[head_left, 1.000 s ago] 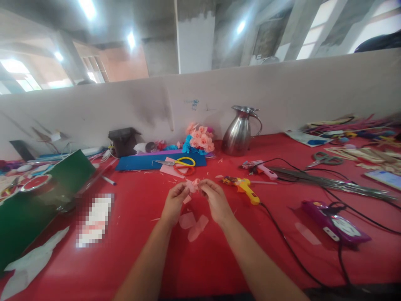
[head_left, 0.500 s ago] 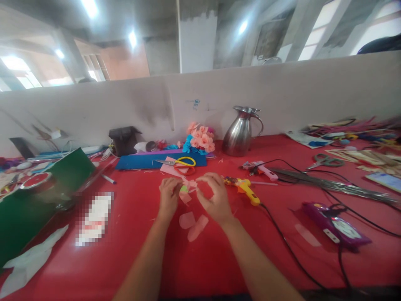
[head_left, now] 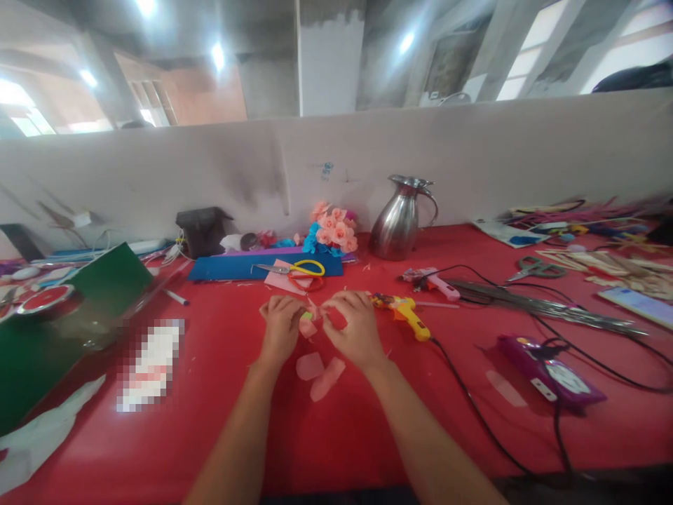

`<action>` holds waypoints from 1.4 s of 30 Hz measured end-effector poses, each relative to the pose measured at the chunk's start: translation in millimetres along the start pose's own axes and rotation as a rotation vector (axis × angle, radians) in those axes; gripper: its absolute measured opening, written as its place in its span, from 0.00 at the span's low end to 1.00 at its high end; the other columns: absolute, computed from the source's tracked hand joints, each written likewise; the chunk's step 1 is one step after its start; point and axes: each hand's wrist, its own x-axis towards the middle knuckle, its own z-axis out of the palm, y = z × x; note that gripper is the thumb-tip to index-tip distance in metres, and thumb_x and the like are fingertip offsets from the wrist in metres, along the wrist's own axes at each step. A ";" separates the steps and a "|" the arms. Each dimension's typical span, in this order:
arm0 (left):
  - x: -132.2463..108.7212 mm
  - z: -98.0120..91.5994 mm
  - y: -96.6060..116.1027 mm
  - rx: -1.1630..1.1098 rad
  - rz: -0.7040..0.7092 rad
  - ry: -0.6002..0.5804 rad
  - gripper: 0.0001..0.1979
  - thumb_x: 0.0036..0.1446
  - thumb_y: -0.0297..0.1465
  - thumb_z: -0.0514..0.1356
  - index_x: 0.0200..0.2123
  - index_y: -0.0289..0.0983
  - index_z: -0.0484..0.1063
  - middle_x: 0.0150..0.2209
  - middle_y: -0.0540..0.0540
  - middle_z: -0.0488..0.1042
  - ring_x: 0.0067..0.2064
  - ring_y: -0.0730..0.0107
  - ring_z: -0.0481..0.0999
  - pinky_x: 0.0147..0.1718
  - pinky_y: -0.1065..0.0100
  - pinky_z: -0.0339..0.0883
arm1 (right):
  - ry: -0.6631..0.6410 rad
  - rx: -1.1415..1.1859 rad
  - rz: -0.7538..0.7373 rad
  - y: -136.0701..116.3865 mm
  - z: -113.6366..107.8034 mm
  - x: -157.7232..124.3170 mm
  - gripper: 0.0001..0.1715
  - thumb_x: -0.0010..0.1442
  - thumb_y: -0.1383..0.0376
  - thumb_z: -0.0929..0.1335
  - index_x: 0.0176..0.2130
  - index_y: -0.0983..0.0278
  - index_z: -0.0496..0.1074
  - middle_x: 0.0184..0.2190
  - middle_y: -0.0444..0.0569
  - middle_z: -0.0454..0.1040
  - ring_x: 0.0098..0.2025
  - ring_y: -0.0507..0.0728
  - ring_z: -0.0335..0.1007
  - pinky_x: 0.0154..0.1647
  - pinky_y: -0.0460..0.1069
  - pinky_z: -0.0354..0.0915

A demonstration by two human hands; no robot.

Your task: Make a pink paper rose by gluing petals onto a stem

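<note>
Between my two hands is a small pink paper flower piece (head_left: pixel 314 311), partly hidden by the fingers. My left hand (head_left: pixel 281 324) is closed in a pinch on its left side. From the right, my right hand (head_left: pixel 355 326) pinches the same piece between thumb and fingertips. A bit of light green (head_left: pixel 307 317) shows beside the left fingertips. Loose pink paper petals (head_left: pixel 327 379) lie on the red table just below the hands. Beyond them, yellow-and-red-handled scissors (head_left: pixel 294 268) rest across pink paper and a blue sheet (head_left: pixel 226 268).
A yellow glue gun (head_left: pixel 413 319) lies right of my right hand, its cord running forward. Near it are a pink glue gun (head_left: pixel 434 282), bundled wires (head_left: pixel 552 306) and a purple power strip (head_left: pixel 552 375). Behind stand a steel jug (head_left: pixel 397 224) and pink paper flowers (head_left: pixel 336 230).
My right hand's fingers have closed in on the pink paper piece, nearer to the left hand. The whole view has shifted slightly.
</note>
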 end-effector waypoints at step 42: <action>-0.2 -10.5 -2.9 -0.732 -0.240 -0.264 0.05 0.49 0.31 0.60 0.29 0.37 0.75 0.33 0.46 0.70 0.38 0.67 0.67 0.42 0.67 0.59 | -0.588 1.146 0.546 17.5 -18.8 15.4 0.06 0.49 0.63 0.71 0.28 0.64 0.73 0.23 0.41 0.68 0.25 0.48 0.59 0.28 0.45 0.55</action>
